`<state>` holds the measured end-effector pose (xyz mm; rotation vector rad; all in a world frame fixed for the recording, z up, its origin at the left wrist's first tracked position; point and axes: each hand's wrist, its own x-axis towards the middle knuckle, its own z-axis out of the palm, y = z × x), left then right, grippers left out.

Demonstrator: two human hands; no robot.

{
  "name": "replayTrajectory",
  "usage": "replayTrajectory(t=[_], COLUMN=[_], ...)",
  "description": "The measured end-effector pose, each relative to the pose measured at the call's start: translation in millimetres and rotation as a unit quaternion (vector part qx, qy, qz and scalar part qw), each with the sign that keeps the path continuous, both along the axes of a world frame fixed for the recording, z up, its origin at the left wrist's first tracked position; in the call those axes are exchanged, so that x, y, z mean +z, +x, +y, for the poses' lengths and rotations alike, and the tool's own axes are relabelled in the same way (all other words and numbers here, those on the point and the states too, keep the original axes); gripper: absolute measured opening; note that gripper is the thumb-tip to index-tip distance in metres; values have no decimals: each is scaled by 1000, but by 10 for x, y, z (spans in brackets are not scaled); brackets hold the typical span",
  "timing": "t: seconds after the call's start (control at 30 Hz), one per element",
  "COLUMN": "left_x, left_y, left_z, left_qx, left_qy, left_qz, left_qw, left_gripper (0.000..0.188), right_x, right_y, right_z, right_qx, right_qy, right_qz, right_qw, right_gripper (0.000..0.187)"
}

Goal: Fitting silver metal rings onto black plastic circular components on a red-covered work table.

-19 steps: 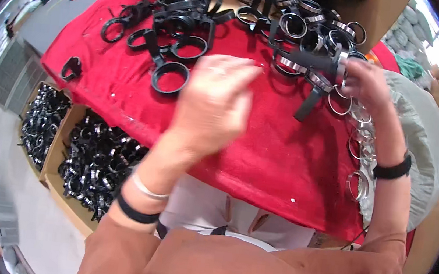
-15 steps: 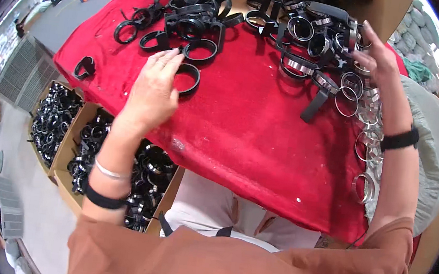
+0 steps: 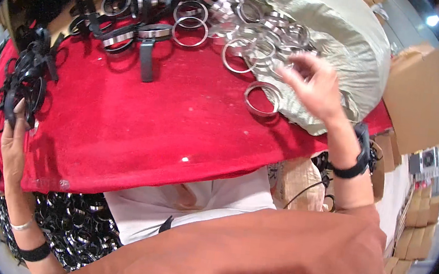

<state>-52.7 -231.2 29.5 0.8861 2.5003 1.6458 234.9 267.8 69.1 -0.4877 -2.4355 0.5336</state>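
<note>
Left hand: touching black ring clamps; grip unclear.
Right hand: half-spread, nothing visibly held.
Silver rings: beside it, near bag.
Handling: best separate rims singly.

The left forearm comes from between seven and eight o'clock and leans to eleven. Its left hand is at nine o'clock, with the fingers stretched nearly straight toward twelve; how firmly they close, I cannot tell. The right forearm rises from about four o'clock, also pointing to eleven. The right hand is at two o'clock, somewhat blurred, its fingers bent and the thumb standing apart toward ten. Both hands are well apart.
</note>
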Motion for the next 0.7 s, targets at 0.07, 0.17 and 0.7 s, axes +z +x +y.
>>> replayTrajectory(t=[0.07,0.17,0.7], left_x=[108,178,80], left_y=[237,592,1293], left_z=[423,1172,2820], left_qx=[-94,-232,-225], left_qy=[157,291,126], left_qz=[-93,-211,-435], left_qw=[979,904,863], left_gripper=[34,41,49], right_x=[-135,-378,-479], right_y=[252,293,-165], right_z=[-206,-301,-619], right_qx=[-21,-42,231], right_qy=[19,134,-241], right_qz=[-60,-123,112], right_qw=[998,982,936], right_gripper=[56,76,77])
